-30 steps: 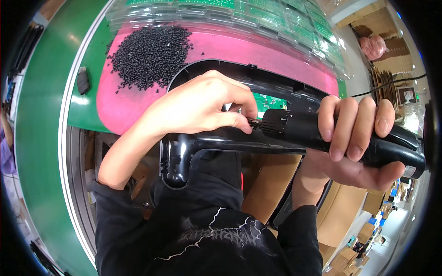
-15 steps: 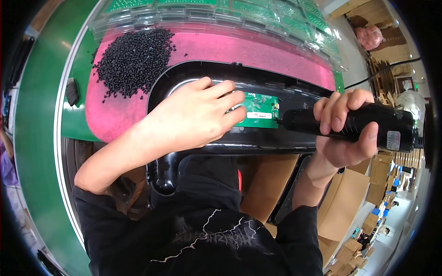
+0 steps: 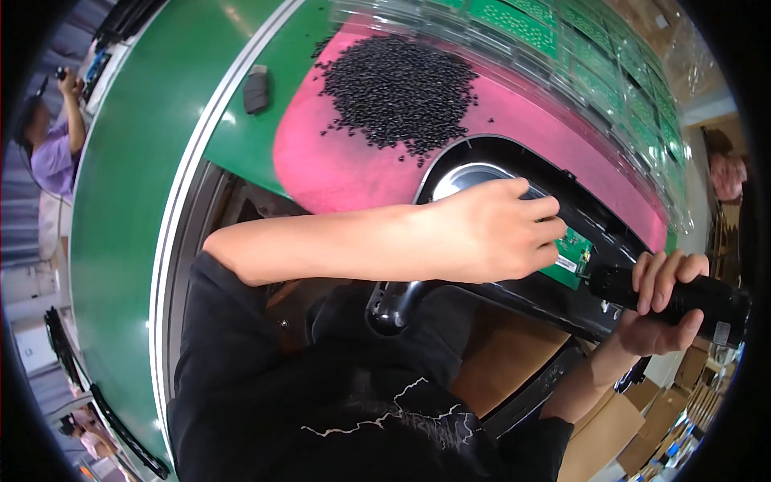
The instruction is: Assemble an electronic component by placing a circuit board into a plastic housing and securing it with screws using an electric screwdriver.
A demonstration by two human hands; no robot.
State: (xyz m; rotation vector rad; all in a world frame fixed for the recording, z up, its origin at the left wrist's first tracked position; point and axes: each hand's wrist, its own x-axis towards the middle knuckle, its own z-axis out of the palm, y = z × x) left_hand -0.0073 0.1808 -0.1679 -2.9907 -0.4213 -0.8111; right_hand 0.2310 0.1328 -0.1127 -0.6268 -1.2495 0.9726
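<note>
My right hand [image 3: 662,309] is wrapped round a black electric screwdriver [image 3: 691,296], which lies almost level with its bit pointing left. The bit's tip meets the right end of a green circuit board [image 3: 574,249]. That board sits inside a long black plastic housing [image 3: 554,165] with a rounded far end and a curved arm toward me. Over the board's left part lies my left hand [image 3: 502,233], its fingers curled downward. Their tips are hidden, so whatever they pinch or press cannot be made out.
A heap of small black screws [image 3: 397,92] covers part of a pink mat [image 3: 337,177]. Behind it stand clear plastic trays [image 3: 562,48] with green boards. A small dark grey block [image 3: 255,90] rests on the green table [image 3: 128,145]. Another person [image 3: 55,157] is far left; cardboard boxes [image 3: 598,434] stand lower right.
The view has swung left, so the housing, mat and both hands appear farther right and tilted. The screwdriver bit stays at the board's right end, and my left hand stays over the board.
</note>
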